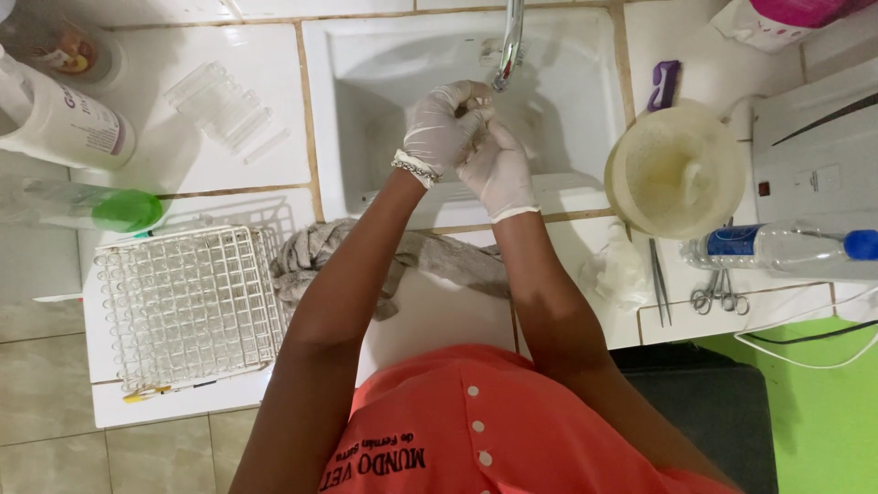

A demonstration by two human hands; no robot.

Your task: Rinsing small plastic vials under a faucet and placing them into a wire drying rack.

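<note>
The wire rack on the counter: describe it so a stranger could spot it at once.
Start at the white sink under the tap, then go to the counter on its left. The wire rack sits there beside a crumpled grey cloth. It is the only white gridded basket; the clear tubes above lie loose.

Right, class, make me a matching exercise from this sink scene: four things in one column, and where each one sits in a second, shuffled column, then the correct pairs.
Things:
1. wire rack
2. grey cloth
3. scissors
4. gloved hands: left hand, right hand

Places:
A. on the counter right of the sink, beside the tweezers
B. under the tap, over the basin
C. on the white tray, left of the person
D. draped on the counter edge in front of the sink

Pairs: 1-C, 2-D, 3-A, 4-B
</note>
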